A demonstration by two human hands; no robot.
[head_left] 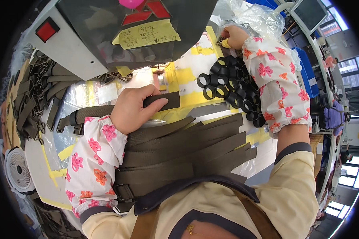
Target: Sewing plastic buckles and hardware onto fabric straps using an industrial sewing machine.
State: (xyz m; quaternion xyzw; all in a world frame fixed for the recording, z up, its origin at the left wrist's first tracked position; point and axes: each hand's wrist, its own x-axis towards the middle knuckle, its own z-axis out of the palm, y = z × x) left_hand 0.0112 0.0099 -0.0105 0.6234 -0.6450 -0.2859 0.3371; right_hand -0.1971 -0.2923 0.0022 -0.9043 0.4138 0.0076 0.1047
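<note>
My left hand [131,108] is closed on a dark olive webbing strap [168,100], thumb on top. The strap's free end points right, and a black loop [72,119] sits around its left part. At the far right my right hand [236,37] has its fingers bent together, with yellow wrapping on one finger. What they hold, if anything, I cannot make out. A heap of short black rings [232,85] lies just nearer than that hand. Several olive straps [163,153] are stacked in front of me, one with a black buckle [124,192].
A grey machine head [139,44] with a handwritten yellow note overhangs the table's far side. Straps with metal hooks [32,89] pile up at the left, near a white fan [20,169]. Clear plastic bags [259,20] and a blue bin [305,71] are at the right.
</note>
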